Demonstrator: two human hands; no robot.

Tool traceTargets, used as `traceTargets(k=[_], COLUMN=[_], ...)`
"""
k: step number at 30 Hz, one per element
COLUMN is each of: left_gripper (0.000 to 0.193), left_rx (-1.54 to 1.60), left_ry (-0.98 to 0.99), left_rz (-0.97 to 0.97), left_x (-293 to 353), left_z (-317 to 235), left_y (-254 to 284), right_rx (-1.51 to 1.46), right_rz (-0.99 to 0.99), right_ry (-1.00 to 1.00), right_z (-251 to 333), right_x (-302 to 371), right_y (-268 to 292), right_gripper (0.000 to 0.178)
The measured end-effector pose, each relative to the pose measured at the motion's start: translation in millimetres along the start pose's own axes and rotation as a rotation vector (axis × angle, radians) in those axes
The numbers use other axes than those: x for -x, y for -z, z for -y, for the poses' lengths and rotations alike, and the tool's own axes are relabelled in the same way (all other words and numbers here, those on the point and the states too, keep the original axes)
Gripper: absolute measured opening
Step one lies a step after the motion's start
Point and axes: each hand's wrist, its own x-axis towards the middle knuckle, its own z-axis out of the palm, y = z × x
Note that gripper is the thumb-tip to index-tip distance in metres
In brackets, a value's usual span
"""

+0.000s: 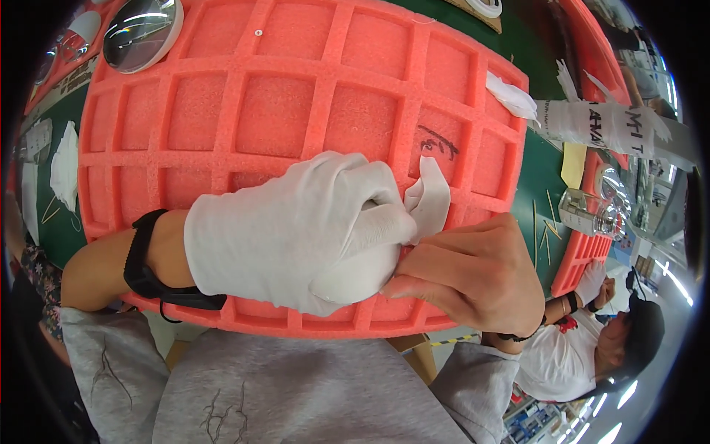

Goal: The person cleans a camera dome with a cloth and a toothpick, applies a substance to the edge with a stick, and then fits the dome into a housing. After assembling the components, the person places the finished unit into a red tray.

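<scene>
My left hand (296,237) wears a white glove and a black wristband. It lies curled over the near edge of a red foam tray (259,111) with a grid of square compartments. A small white cloth piece (433,194) sticks up from between its curled fingers; whether it is a wipe or loose glove fabric I cannot tell. My bare right hand (477,277) presses against the left from the right, its fingertips pinching the glove at the base of the thumb. A dark scribble (438,140) marks one compartment just beyond the hands.
A round glass dish (140,31) sits on the tray's far left corner. White wipes lie at the left (65,166) and far right (512,96). A paper-wrapped roll (599,122) and a small glass piece (584,211) are on the green table (536,189). A seated person (592,348) is at lower right.
</scene>
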Motion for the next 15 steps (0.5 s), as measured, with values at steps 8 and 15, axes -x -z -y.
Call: traceTargets(k=[8,15], left_gripper=[0.054,0.062], left_rx=[-0.088,0.022], left_ry=[-0.020,0.008], left_rz=[0.112,0.044], left_x=[-4,-4], left_z=[1,1], left_y=[5,7], right_rx=[-0.087,-0.139], right_rz=[0.038,0.046], right_ry=[0.062,-0.006], right_z=[-15,-15], right_x=[-6,1], right_y=[0,6], right_gripper=[0.018,0.016])
